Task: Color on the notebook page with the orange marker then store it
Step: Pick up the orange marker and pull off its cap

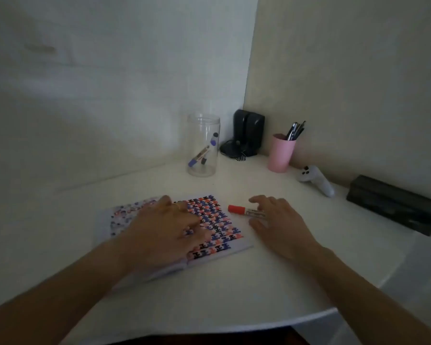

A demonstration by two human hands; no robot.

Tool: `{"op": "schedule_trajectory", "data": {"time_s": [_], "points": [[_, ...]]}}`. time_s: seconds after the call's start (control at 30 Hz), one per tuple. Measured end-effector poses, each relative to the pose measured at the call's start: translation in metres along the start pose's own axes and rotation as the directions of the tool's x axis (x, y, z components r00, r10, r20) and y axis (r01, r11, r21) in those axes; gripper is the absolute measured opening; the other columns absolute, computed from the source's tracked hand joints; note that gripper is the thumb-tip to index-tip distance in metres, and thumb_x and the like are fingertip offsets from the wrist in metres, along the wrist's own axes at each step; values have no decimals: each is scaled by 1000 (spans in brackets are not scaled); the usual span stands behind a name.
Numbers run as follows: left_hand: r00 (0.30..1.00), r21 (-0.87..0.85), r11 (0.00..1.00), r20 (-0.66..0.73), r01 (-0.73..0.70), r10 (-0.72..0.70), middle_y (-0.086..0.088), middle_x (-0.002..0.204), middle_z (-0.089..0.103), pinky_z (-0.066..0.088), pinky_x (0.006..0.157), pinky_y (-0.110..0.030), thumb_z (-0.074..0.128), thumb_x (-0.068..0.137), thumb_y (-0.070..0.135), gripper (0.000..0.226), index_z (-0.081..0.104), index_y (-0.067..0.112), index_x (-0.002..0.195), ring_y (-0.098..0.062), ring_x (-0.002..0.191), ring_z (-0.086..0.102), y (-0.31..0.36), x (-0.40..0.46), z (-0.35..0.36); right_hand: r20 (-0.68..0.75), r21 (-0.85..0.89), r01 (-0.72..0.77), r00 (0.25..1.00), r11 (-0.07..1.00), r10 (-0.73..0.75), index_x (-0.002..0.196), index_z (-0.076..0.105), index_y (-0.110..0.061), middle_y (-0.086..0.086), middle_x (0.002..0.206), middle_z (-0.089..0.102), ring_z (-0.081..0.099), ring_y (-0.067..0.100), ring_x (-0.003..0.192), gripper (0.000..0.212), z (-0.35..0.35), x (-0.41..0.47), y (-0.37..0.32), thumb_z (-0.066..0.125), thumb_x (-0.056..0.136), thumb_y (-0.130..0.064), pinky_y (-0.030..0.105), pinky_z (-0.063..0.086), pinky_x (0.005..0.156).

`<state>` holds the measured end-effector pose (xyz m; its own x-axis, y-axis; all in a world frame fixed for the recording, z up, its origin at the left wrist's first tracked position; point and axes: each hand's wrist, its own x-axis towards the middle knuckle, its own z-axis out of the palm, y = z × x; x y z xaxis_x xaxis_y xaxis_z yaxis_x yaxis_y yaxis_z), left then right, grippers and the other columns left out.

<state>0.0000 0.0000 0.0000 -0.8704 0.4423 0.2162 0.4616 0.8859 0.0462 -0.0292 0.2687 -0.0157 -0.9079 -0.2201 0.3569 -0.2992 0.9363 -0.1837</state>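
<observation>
Head view: one orange marker [246, 211] under right hand's [279, 227] loose, unclosed grip; left hand [164, 227] flat on one notebook [217, 220].

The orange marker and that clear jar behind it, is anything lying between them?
No. In the head view, only bare white desk lies between the orange marker and the clear jar.

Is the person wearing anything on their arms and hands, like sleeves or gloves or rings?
No sleeves or gloves show. Both arms are bare as far up as the picture reaches. The left hand seems to have a thin ring on one finger, though the picture is blurry there. The right hand shows no ring, watch or bracelet.
</observation>
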Motion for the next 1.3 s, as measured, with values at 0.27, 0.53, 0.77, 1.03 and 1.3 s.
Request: {"op": "schedule_trajectory", "data": {"time_s": [0.27, 0.53, 0.77, 1.03, 1.3], "points": [[931, 76, 996, -359, -46, 70, 11, 63, 64, 37, 61, -26, 39, 90, 68, 47, 64, 30, 76, -4, 54, 51, -32, 63, 7, -126, 346, 56, 992, 937, -13, 109, 67, -28, -10, 96, 63, 59, 4, 82, 16, 8, 53, -27, 66, 94, -24, 14, 43, 69], [875, 13, 991, -468, -132, 122, 6, 105, 70, 55, 71, -34, 47, 95, 55, 44, 58, 27, 128, -15, 82, 66, -33, 58, 23, 35, 814, -40, 999, 580, 20, 94, 80, -19, -3, 85, 81, 75, 9, 72, 14, 22, 49, -31, 82, 80, -20, 24, 58, 67], [861, -96, 960, -471, -264, 190, 5, 99, 67, 57, 67, -31, 41, 101, 47, 38, 62, 19, 113, -10, 76, 64, -16, 57, 13, 177, 982, -164, 974, -94, 143, 103, 76, -5, 11, 90, 81, 76, 17, 83, 38, 21, 48, -33, 81, 67, -14, 22, 60, 77], [885, -65, 965, -419, -253, 204, 6, 80, 61, 47, 60, -25, 37, 104, 41, 34, 60, 18, 96, -10, 63, 56, -7, 58, 21, 128, 990, -126, 991, -64, 30, 85, 73, 5, 10, 67, 69, 61, 14, 56, 24, 26, 45, -44, 65, 88, -18, 21, 52, 55], [934, -269, 943, -346, -195, 94, 8, 55, 48, 40, 49, -25, 15, 104, 47, 51, 45, 24, 70, -13, 45, 46, 2, 56, 18, 121, 991, -117, 991, -62, 58, 80, 72, 2, 9, 62, 66, 57, 14, 52, 20, 24, 43, -53, 65, 89, -14, 21, 48, 50]]}}
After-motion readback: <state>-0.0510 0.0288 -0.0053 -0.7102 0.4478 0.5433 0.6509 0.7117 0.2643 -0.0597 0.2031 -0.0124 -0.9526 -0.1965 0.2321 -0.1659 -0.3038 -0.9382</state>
